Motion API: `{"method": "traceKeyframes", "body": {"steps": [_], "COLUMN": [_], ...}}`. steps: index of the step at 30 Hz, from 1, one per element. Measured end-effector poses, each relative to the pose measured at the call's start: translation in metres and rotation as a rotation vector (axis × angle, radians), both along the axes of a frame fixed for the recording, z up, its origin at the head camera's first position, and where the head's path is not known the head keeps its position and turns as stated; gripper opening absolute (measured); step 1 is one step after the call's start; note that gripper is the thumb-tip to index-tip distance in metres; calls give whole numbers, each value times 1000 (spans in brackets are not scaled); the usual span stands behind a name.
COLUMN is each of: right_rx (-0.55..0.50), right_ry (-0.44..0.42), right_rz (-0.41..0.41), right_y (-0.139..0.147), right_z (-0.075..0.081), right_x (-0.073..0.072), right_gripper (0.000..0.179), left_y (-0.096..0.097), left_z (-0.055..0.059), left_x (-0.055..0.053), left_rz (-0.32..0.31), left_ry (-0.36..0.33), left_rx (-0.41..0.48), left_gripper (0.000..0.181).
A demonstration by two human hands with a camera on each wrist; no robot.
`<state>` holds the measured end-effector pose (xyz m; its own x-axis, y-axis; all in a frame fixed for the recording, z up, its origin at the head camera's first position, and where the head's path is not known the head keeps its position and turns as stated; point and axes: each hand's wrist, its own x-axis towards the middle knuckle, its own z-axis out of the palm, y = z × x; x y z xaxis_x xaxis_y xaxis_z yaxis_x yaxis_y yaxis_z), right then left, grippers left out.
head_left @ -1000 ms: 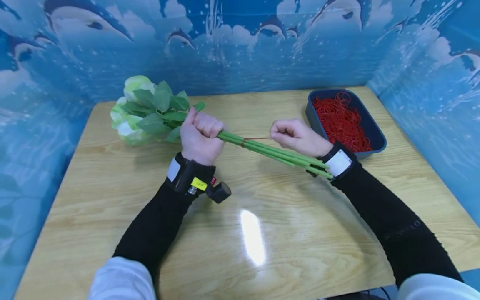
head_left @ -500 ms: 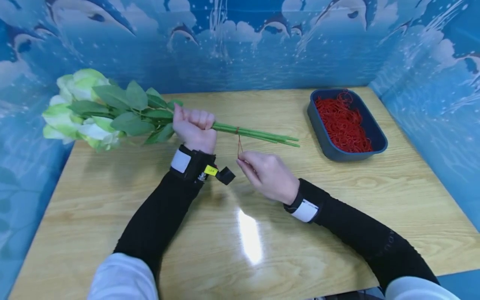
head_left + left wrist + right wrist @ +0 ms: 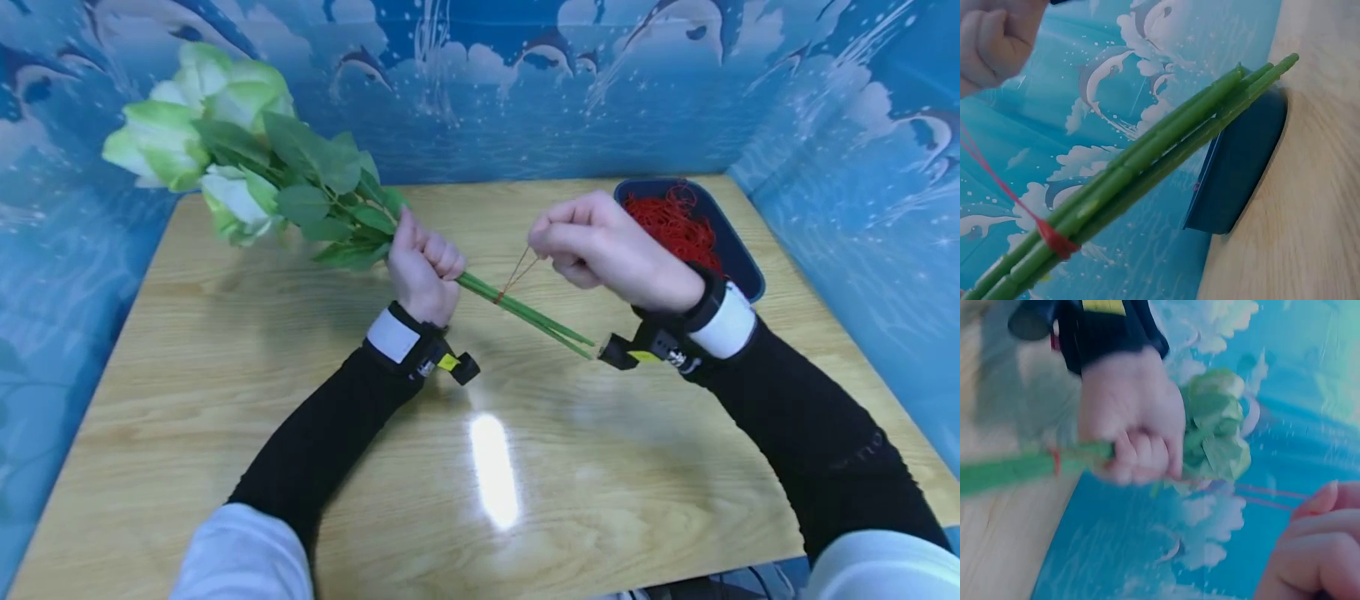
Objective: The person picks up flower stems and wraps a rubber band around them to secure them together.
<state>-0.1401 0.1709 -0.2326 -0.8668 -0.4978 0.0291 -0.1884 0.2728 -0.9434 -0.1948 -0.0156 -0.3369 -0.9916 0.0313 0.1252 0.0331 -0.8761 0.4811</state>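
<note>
My left hand [image 3: 426,271] grips a bunch of artificial flowers round the green stems, just below the leaves. The pale green and white blooms [image 3: 168,137] point to the upper left, raised over the table. Bare stems [image 3: 1147,159] stick out past the hand toward the lower right. A red rubber band [image 3: 1054,237] is wound tightly about these stems. My right hand [image 3: 600,250], up and to the right of the stems, pinches the band's free loop, stretched into two thin strands [image 3: 517,271]. In the right wrist view, the left fist [image 3: 1135,425] wraps the stems.
A dark blue plastic tub [image 3: 738,242] full of red rubber bands [image 3: 675,221] stands at the table's back right, partly behind the right hand. The wooden table [image 3: 337,500] meets a blue dolphin-print backdrop [image 3: 487,108] at the back and sides.
The right hand went from right of the stems to below them, then up and over to the upper right, pulling the band's loop along. The bouquet has tilted, blooms rising.
</note>
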Motion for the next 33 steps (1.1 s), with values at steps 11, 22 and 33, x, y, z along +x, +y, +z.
{"method": "traceKeyframes", "body": {"steps": [11, 22, 33], "right_rx": [-57, -222, 59], "right_ry": [-110, 2, 798], "right_rz": [106, 167, -131], "right_y": [58, 72, 5], "right_z": [12, -59, -148], "right_x": [-37, -59, -22], "right_gripper": [40, 35, 17], "left_y": [-14, -26, -35], "left_z": [10, 34, 44], "left_x": [-6, 6, 4], "left_rz": [-306, -629, -269], "left_ry": [-256, -462, -457], "left_rx": [14, 447, 809], "left_gripper": [64, 62, 67]}}
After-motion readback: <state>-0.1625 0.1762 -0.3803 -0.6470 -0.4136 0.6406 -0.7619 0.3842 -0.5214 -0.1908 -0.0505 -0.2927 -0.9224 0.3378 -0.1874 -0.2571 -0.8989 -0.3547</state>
